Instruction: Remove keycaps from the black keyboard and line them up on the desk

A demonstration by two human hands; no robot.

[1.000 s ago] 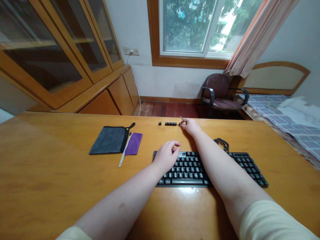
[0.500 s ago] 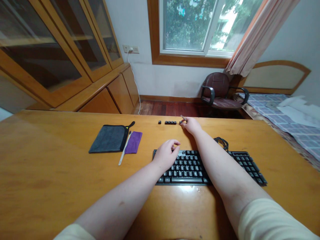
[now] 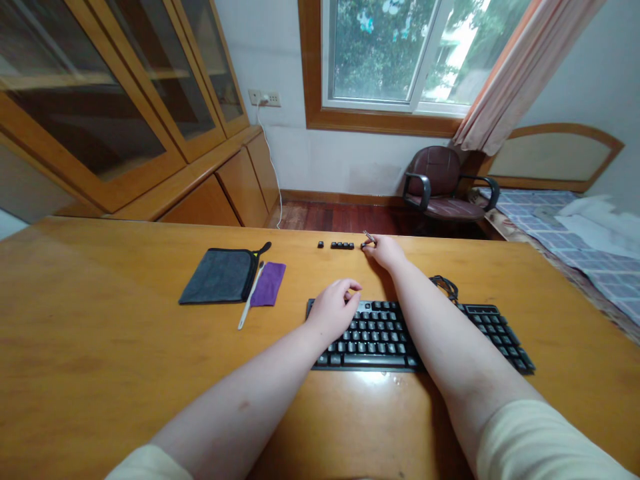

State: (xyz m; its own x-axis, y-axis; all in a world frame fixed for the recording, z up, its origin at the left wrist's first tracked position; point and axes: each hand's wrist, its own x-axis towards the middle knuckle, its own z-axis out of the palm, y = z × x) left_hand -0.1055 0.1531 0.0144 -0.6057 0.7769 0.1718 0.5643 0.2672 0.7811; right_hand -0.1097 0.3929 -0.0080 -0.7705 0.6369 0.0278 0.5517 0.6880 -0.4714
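Observation:
At the far edge of the table my right hand (image 3: 389,252) is closed, its fingertips pinching a small black keycap (image 3: 363,246) at the tabletop. Thin metal prongs of what looks like a wire keycap puller (image 3: 369,237) stick up from the same hand. A short row of black keycaps (image 3: 343,245) lies just left of these fingers, with a single keycap farther left. My left hand (image 3: 334,308) rests over the left end of the black keyboard (image 3: 375,333), fingers loosely curved, thumb apart, holding nothing. My right forearm crosses above the keyboard and hides part of it.
A folded grey cloth (image 3: 217,277), a white-handled brush (image 3: 249,300) and a purple cloth (image 3: 269,283) lie left of the keyboard on the wooden table (image 3: 100,333). The keyboard's coiled cable (image 3: 444,287) sits behind it. Beyond the table stands an office chair (image 3: 435,180).
The view has shifted very slightly. Both hands, the keycaps and the keyboard keep their places.

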